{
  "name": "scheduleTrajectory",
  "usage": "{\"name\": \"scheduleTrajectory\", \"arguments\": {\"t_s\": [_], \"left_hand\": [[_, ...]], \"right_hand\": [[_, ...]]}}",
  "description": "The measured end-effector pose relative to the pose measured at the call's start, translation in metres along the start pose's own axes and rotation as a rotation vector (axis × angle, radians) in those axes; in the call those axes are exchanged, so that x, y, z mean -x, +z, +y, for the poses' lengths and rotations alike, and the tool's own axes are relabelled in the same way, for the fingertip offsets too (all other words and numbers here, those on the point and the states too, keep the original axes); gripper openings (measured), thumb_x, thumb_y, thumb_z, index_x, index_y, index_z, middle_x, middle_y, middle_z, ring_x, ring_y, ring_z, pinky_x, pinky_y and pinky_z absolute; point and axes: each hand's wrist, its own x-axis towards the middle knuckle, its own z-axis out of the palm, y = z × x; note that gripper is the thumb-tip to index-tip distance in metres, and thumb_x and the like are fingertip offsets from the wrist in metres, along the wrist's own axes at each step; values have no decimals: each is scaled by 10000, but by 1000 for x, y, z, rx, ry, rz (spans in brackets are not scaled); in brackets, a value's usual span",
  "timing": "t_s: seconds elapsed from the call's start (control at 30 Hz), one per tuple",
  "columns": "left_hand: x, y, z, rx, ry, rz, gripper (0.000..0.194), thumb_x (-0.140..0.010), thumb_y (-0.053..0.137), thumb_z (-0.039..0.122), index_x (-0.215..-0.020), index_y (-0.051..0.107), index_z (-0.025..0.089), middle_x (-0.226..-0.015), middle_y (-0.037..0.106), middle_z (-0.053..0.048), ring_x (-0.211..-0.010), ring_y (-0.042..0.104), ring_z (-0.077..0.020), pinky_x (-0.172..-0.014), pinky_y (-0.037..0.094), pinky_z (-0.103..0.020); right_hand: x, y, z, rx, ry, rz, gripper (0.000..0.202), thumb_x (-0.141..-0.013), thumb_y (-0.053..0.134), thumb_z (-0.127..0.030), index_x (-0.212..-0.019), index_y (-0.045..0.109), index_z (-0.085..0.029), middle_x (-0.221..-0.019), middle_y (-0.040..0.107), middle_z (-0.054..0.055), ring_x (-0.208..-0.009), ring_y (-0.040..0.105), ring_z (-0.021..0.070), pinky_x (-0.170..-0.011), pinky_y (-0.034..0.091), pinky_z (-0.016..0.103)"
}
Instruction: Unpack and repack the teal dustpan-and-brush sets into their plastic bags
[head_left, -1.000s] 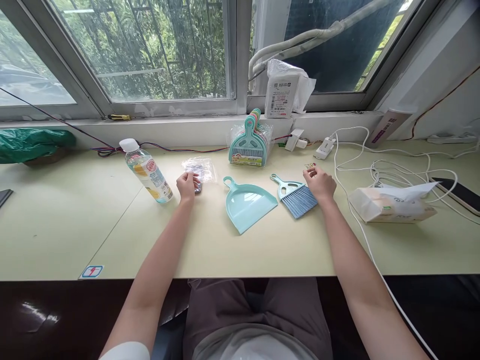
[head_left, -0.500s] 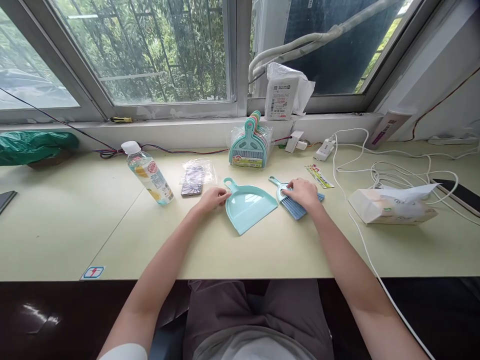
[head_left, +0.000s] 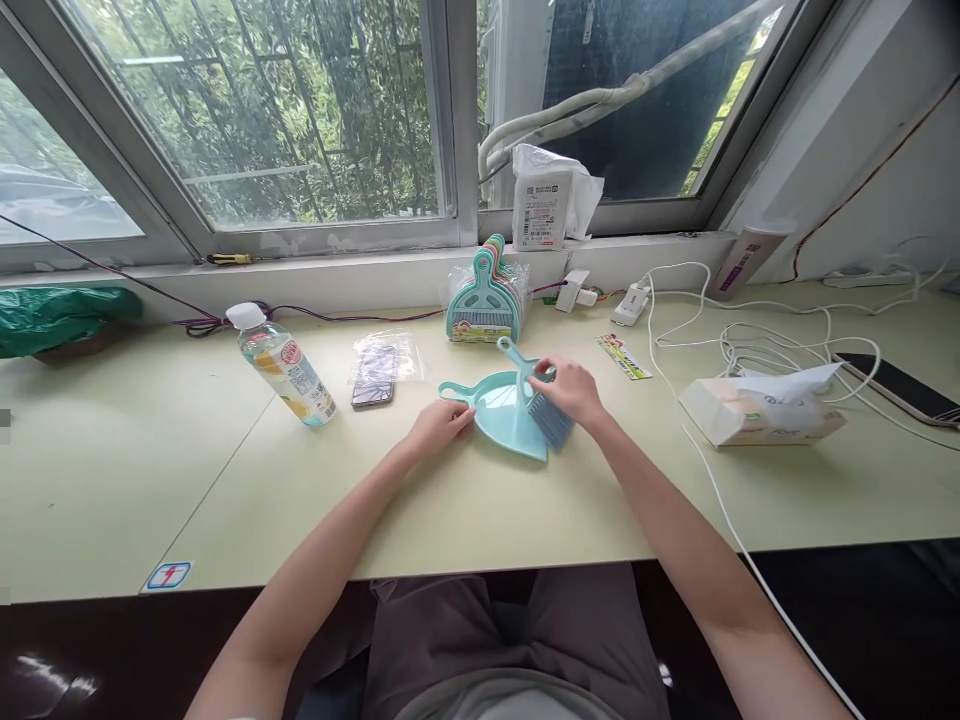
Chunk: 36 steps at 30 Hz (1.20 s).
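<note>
the right hand [head_left: 571,388] is gripping the small teal hand brush with grey-blue bristles [head_left: 541,400], fingers closed over the top of the bristle head, and is holding it over the small teal plastic dustpan [head_left: 504,412]. half a second ago that brush was lying flat on the desk to the right of the pan, with the hand just settling on it; now it is lifted and carried left, its handle pointing up and away, its bristles lying across the pan's right side. the left hand [head_left: 442,426] is resting at the pan's handle, fingers curled loosely against it (whether it is truly pinching the handle, i cannot tell). a second ago it was over at the dark phone in a clear plastic sleeve [head_left: 375,361], which is now lying alone.

so brush and pan, apart a moment ago, are being brought together at the middle of the pale green desk [head_left: 480,500].

further out, a clear water bottle with a white cap [head_left: 281,362] is standing to the left. a wrapped stack of coloured dustpan sets [head_left: 486,300] is leaning near the sill, and a small printed label card [head_left: 624,356] is lying to the right. beyond it are sitting a soft white tissue pack [head_left: 757,412] and loose white cables [head_left: 780,340].
</note>
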Motion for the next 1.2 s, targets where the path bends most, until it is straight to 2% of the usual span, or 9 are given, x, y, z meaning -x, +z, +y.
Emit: {"name": "scheduleTrajectory", "arguments": {"t_s": [0.17, 0.27, 0.33, 0.4, 0.53, 0.73, 0.87, 0.93, 1.2], "left_hand": [[0, 5, 2, -363, 83, 232, 397, -962, 326, 380, -811, 649, 204, -766, 656, -27, -712, 593, -157, -630, 388, -264], [-2, -1, -9, -499, 179, 393, 271, -914, 472, 405, -1033, 631, 220, -1048, 643, -70, -964, 583, -208, -754, 431, -295], [-3, -6, -17, -561, 237, 433, 416, -835, 600, 429, -1197, 553, 230, -1214, 574, -101, -1106, 524, -265, -855, 432, -357], [-5, -8, -24, -553, 260, 378, 547, -798, 656, 405, -1285, 472, 237, -1218, 565, -104, -1090, 537, -266, -864, 446, -376], [-7, -5, -33, -464, 302, 274, 430, -850, 603, 292, -1252, 466, 224, -1051, 618, -56, -904, 612, -181, -734, 490, -278], [-4, -3, -33, -619, 450, 353, 321, -873, 557, 256, -1190, 527, 211, -1043, 653, -55, -875, 643, -166, -663, 499, -244], [-1, -1, -29, -723, 542, 500, 196, -901, 508, 223, -1074, 601, 227, -1124, 657, -57, -993, 638, -173, -744, 512, -259], [-1, -1, -29, -750, 615, 526, 203, -913, 481, 189, -1068, 608, 223, -1130, 660, -60, -1066, 613, -176, -796, 510, -270], [0, -1, -28, -787, 758, 578, 248, -902, 488, 126, -1121, 585, 192, -1053, 691, -38, -962, 640, -151, -882, 510, -288]], "right_hand": [[13, 22, -17, 92, -205, -57, 135, -804, 575, -332, -859, 619, -217, -982, 670, 41, -974, 575, 212, -815, 382, 322], [17, 31, -20, 119, -245, -83, 141, -812, 580, -332, -872, 623, -212, -986, 666, 51, -975, 558, 221, -817, 379, 336], [19, 34, -22, 110, -275, -90, 150, -820, 581, -342, -883, 624, -212, -986, 666, 55, -964, 553, 223, -821, 379, 342], [20, 35, -25, 91, -315, -103, 158, -828, 581, -348, -897, 625, -213, -992, 667, 54, -957, 550, 225, -826, 379, 347], [23, 36, -29, 34, -376, -121, 166, -842, 579, -349, -923, 628, -213, -1005, 664, 48, -967, 544, 231, -839, 380, 353], [21, 36, -27, -90, -459, -144, 157, -853, 577, -341, -931, 632, -217, -1000, 658, 44, -935, 540, 218, -846, 395, 347], [19, 35, -26, -149, -457, -150, 152, -848, 584, -341, -926, 637, -221, -990, 660, 43, -930, 541, 217, -839, 404, 354], [18, 35, -25, -172, -430, -158, 148, -843, 593, -341, -922, 645, -227, -999, 662, 43, -937, 544, 218, -836, 407, 359], [15, 37, -22, -221, -385, -170, 134, -832, 615, -331, -919, 662, -240, -1038, 665, 40, -995, 539, 236, -853, 409, 376]]}}
